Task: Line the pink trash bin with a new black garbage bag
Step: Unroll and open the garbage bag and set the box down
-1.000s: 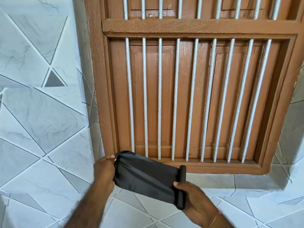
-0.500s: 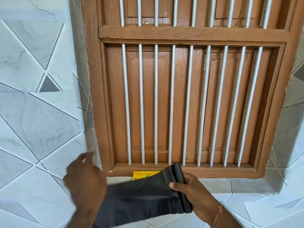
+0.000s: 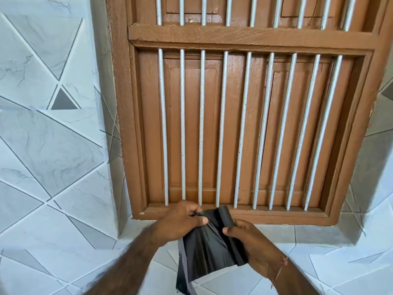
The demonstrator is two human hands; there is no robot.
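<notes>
A black garbage bag (image 3: 209, 250), still partly rolled, hangs between both hands in front of the window's lower frame. My left hand (image 3: 180, 222) pinches its top left edge with thumb and fingers. My right hand (image 3: 253, 241) grips the rolled right part of the bag. A loose length of the bag droops down toward the bottom of the view. The pink trash bin is not in view.
A brown wooden window (image 3: 234, 124) with white vertical bars (image 3: 221, 128) and closed shutters fills the wall ahead. Grey-white marble-pattern tiles (image 3: 46, 145) cover the wall at left, right and below the sill.
My hands have come closer together at the sill. My left hand let go of the stretched bag, then took hold of its top edge again. More of the bag hangs loose below.
</notes>
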